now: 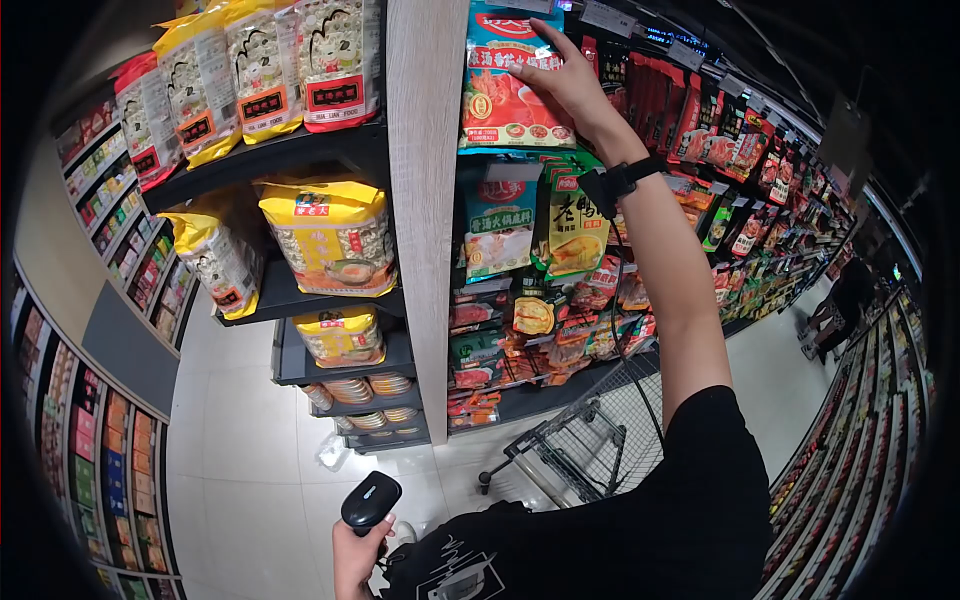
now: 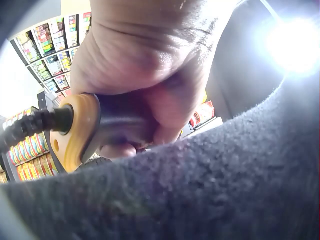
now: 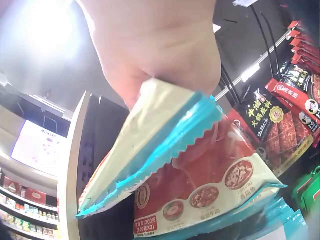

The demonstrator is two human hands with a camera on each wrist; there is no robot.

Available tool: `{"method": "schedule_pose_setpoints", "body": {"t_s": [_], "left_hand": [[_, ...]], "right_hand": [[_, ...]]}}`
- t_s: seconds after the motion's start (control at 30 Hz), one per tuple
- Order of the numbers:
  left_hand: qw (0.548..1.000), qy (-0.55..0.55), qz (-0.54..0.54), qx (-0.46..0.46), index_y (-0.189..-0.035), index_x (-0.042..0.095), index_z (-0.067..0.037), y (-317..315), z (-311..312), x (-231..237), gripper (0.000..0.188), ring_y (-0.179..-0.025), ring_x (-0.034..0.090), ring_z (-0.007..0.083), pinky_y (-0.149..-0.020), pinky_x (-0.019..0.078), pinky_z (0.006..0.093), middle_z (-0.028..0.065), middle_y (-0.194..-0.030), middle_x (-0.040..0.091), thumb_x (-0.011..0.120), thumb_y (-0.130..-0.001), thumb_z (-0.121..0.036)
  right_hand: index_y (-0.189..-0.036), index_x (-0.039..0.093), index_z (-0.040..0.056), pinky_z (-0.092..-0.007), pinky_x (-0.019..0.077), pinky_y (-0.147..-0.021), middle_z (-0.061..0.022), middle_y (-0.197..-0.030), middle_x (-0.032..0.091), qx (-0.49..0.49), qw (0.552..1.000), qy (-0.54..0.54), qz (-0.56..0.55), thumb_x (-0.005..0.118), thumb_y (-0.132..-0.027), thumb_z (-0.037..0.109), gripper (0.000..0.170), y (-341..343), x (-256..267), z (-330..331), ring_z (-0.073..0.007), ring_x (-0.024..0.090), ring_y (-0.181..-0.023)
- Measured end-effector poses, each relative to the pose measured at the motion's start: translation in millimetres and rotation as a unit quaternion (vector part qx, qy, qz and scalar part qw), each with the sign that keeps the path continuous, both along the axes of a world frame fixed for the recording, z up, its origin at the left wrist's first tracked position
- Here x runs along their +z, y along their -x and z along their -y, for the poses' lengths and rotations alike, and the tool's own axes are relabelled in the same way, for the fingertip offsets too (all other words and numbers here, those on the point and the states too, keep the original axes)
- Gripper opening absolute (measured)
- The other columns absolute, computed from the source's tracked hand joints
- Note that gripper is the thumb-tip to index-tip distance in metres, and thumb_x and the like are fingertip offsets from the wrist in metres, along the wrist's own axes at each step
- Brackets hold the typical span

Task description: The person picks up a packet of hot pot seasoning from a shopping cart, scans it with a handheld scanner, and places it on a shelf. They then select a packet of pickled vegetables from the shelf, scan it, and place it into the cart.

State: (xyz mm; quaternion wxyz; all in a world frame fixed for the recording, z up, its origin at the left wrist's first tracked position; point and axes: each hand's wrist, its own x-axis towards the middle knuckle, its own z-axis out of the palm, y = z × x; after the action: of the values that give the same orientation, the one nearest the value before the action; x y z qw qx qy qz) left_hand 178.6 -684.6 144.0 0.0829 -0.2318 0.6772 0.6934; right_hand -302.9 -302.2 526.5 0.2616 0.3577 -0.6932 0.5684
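Observation:
My left hand (image 1: pixel 355 555) grips a black barcode scanner (image 1: pixel 371 500) low in front of my body. In the left wrist view the fingers curl round its dark handle, which has a yellow end cap (image 2: pixel 82 127) and a coiled cable (image 2: pixel 27 131). High on the rack, my right hand (image 1: pixel 572 85) holds a red and blue hotpot soup base packet (image 1: pixel 505 105), thumb and fingers spread over its front. The right wrist view shows that packet (image 3: pixel 162 125) with its lower edge tilted outward, before another like it (image 3: pixel 192 192). My right fingertips are hidden there.
A pale wooden post (image 1: pixel 420 220) separates the packet rack from shelves with bagged noodles (image 1: pixel 330 240). Below the rack stands a wire shopping cart (image 1: pixel 590 440). A black cable (image 1: pixel 625 330) hangs beside my right arm. Another person (image 1: pixel 845 300) is far down the right aisle.

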Motion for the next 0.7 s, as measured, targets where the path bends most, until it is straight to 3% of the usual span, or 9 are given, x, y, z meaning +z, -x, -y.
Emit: {"method": "schedule_pose_setpoints", "body": {"t_s": [0.03, 0.13, 0.23, 0.37, 0.4, 0.53, 0.7], "left_hand": [[1.000, 0.000, 0.002, 0.002, -0.105, 0.077, 0.003, 0, -1, 1, 0.017, -0.054, 0.063, 0.0114, -0.048, 0.0488, 0.0286, 0.0079, -0.074, 0.074, 0.085, -0.095, -0.007], [1.000, 0.002, 0.008, 0.003, -0.105, 0.077, 0.003, -1, -1, -1, 0.017, -0.054, 0.063, 0.0113, -0.047, 0.0485, 0.0286, 0.0078, -0.074, 0.073, 0.086, -0.095, -0.008], [1.000, -0.001, 0.014, 0.020, -0.102, 0.078, 0.002, -3, -2, -2, 0.017, -0.052, 0.061, 0.0096, -0.047, 0.0448, 0.0282, 0.0063, -0.073, 0.074, 0.088, -0.094, -0.009], [0.999, -0.015, 0.007, 0.048, -0.098, 0.077, 0.002, -6, -1, -3, 0.016, -0.050, 0.060, 0.0091, -0.046, 0.0433, 0.0281, 0.0056, -0.072, 0.075, 0.088, -0.093, -0.009], [0.999, -0.016, 0.010, 0.051, -0.098, 0.077, 0.002, -7, -1, -2, 0.016, -0.050, 0.060, 0.0091, -0.045, 0.0432, 0.0281, 0.0055, -0.072, 0.075, 0.088, -0.093, -0.009], [0.998, -0.017, 0.011, 0.054, -0.097, 0.077, 0.002, -8, 1, -6, 0.015, -0.050, 0.059, 0.0093, -0.045, 0.0431, 0.0281, 0.0053, -0.072, 0.074, 0.087, -0.094, -0.008], [0.999, -0.002, 0.001, 0.036, -0.104, 0.076, 0.002, -11, 6, -11, 0.017, -0.055, 0.065, 0.0116, -0.046, 0.0497, 0.0288, 0.0070, -0.074, 0.073, 0.085, -0.096, -0.010]], "right_hand": [[-0.162, 0.053, 0.0070, -0.0344, 0.0638, -0.096, -0.0195, -0.132, 0.074, 0.014, 1.000, 0.011, 0.016, 0.095, -0.090, 0.029, 0.086, 3, 2, 0, -0.0231, 0.075, -0.114], [-0.158, 0.059, 0.0050, -0.0345, 0.0627, -0.095, -0.0198, -0.132, 0.076, -0.141, 0.989, -0.028, -0.041, 0.093, -0.092, 0.037, 0.081, 23, 14, -6, -0.0225, 0.076, -0.113], [-0.152, 0.065, 0.0021, -0.0354, 0.0617, -0.095, -0.0204, -0.130, 0.077, -0.188, 0.980, -0.040, -0.046, 0.091, -0.093, 0.043, 0.077, 36, 17, -9, -0.0219, 0.076, -0.113], [-0.157, 0.060, 0.0024, -0.0265, 0.0614, -0.073, -0.0136, -0.112, 0.081, -0.132, 0.990, -0.026, 0.035, 0.092, -0.093, 0.033, 0.078, 15, 24, -7, -0.0118, 0.077, -0.090], [-0.158, 0.060, 0.0069, -0.0233, 0.0568, -0.060, -0.0094, -0.104, 0.081, -0.097, 0.995, -0.003, 0.011, 0.091, -0.094, 0.029, 0.074, 22, 23, -6, -0.0068, 0.074, -0.077], [-0.158, 0.063, 0.0153, -0.0255, 0.0586, -0.059, -0.0087, -0.104, 0.082, -0.118, 0.991, -0.061, 0.027, 0.089, -0.095, 0.024, 0.069, 29, 35, -10, -0.0083, 0.075, -0.079], [-0.157, 0.063, 0.0089, -0.0244, 0.0609, -0.070, -0.0105, -0.111, 0.080, -0.076, 0.996, -0.007, 0.047, 0.085, -0.098, 0.020, 0.063, 26, 38, -6, -0.0102, 0.076, -0.087]]}}
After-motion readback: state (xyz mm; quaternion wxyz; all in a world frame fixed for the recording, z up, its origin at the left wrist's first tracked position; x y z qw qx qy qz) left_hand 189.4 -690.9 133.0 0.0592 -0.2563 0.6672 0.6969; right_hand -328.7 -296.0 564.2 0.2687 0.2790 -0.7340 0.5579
